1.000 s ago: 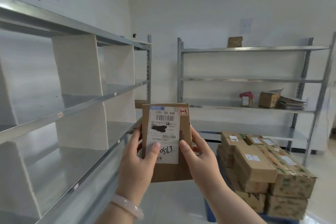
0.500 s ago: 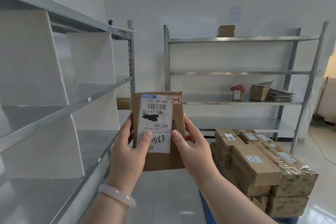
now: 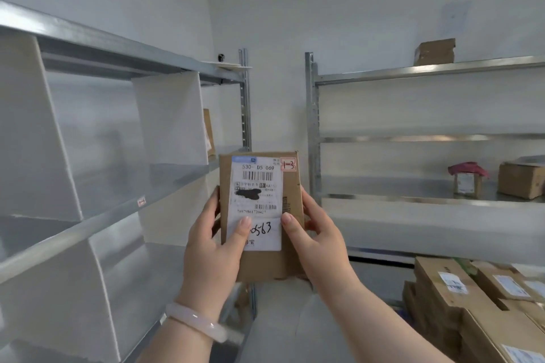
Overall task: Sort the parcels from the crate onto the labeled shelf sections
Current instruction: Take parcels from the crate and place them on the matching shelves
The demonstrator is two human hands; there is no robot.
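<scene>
Two hands pinch the parcel [image 3: 292, 194] upright mid-view, left hand [image 3: 215, 250] at its seven o'clock, right hand [image 3: 321, 242] at its five, thumbs [image 3: 242, 228] on the label [image 3: 255, 200]; reading its 1-3 tag [image 3: 288, 164] seems the step, and next likely means finding that section on the nine-o'clock shelf [image 3: 103, 216].

Soft, even, cool light fills the room and turns the white wall [image 3: 368, 9] a pale bluish grey. There are no hard shadows, only a dark strip under the lowest board of the right shelf unit [image 3: 311, 127]. The front edge of its middle board carries streaky warm glare, and the metal boards of the left shelf unit [image 3: 118, 47] show a dull sheen. The label [image 3: 256, 200] on the parcel [image 3: 292, 186] is the sharpest area, its print legible. The bracelet [image 3: 194, 323] is smeared by motion blur, and the lower left corner and the cartons [image 3: 427, 303] at the right edge are soft. Wide-angle distortion bows the shelf edges and tilts the uprights.
</scene>
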